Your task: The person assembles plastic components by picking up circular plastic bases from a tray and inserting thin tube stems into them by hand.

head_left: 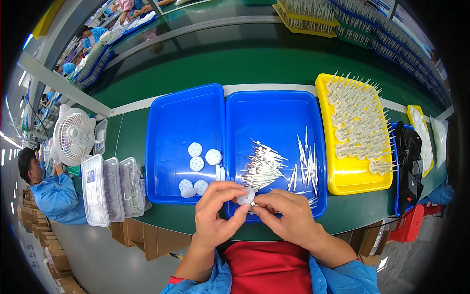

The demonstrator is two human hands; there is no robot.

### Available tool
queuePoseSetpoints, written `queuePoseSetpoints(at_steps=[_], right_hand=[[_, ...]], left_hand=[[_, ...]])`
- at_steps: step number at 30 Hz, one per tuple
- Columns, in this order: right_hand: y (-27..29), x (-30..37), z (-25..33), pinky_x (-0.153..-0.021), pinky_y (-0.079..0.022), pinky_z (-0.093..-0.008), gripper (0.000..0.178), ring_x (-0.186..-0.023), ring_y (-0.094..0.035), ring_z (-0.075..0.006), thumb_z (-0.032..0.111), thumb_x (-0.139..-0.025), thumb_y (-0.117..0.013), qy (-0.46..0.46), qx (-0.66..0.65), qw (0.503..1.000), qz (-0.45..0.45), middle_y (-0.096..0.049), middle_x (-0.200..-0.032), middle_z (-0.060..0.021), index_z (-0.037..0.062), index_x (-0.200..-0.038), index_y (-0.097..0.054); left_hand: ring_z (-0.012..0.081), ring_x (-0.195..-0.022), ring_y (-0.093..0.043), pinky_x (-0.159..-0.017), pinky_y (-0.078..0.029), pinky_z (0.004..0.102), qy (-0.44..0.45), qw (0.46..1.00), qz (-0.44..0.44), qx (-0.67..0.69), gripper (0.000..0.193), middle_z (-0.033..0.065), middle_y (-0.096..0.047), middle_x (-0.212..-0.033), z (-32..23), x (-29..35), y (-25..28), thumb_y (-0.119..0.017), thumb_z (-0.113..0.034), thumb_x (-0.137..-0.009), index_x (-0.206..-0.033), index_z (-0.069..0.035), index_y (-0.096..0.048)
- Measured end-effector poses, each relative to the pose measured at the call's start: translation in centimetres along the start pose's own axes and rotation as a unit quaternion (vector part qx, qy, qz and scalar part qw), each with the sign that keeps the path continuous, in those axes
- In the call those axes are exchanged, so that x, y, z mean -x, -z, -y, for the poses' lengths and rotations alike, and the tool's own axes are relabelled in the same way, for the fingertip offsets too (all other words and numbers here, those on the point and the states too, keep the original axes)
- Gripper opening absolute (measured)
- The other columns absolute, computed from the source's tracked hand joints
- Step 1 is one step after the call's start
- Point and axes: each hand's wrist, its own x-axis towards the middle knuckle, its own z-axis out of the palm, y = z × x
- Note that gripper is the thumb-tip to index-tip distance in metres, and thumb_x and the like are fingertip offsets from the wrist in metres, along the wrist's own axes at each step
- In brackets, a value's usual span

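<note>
Green workbench (347,215) fills the work area; clock positions are read from the hands. Left blue tray (183,122): 11 o'clock. Right blue tray (274,112): 1 o'clock. Yellow tray (355,176), bearing thin rods (360,120): 2 o'clock. Left hand (214,215): pinching a white disc (246,197) at clock centre. Right hand (291,215): thumb and forefinger gripping a small white part (252,204), mostly hidden, at the disc's 4 o'clock edge. Other discs (197,163) lie in the left blue tray; white sticks (264,166), in the right.
</note>
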Motion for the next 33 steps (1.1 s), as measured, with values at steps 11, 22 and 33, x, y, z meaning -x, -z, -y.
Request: queuePoseSetpoints(at_steps=[11,22,33], right_hand=[[0.6,0.6,0.5,-0.066,-0.059,-0.0378,0.023,-0.079,-0.077,-0.0288,0.005,-0.098,-0.088,0.005,-0.006,1.0,0.006,-0.076,-0.095,-0.0125,0.0033,-0.119,-0.078],[0.3,0.9,0.3,-0.067,-0.059,-0.0376,0.023,-0.079,-0.077,-0.0288,0.005,-0.098,-0.088,0.014,-0.014,1.0,0.018,-0.077,-0.096,-0.0123,0.0027,-0.119,-0.077],[0.5,0.3,0.1,-0.069,-0.06,-0.0385,0.023,-0.081,-0.078,-0.0285,0.01,-0.099,-0.089,-0.011,-0.041,0.999,0.027,-0.077,-0.096,-0.0116,0.0045,-0.118,-0.077]], left_hand=[[0.026,-0.105,-0.079,-0.088,-0.064,0.034,-0.047,0.999,0.02,-0.007,0.037,0.0179,-0.075,-0.127,-0.6,0.3,-0.2,-0.089,0.004,-0.09,-0.127,0.003,-0.083],[0.0265,-0.112,-0.078,-0.093,-0.064,0.0349,-0.026,0.999,-0.002,0.02,0.035,0.0186,-0.076,-0.129,-0.4,1.0,-0.3,-0.09,0.004,-0.091,-0.125,0.004,-0.083],[0.0332,-0.119,-0.08,-0.101,-0.064,0.0403,0.009,0.999,-0.031,0.04,0.02,0.0216,-0.08,-0.124,-0.3,1.1,-0.9,-0.089,0.004,-0.096,-0.115,0.004,-0.081]])
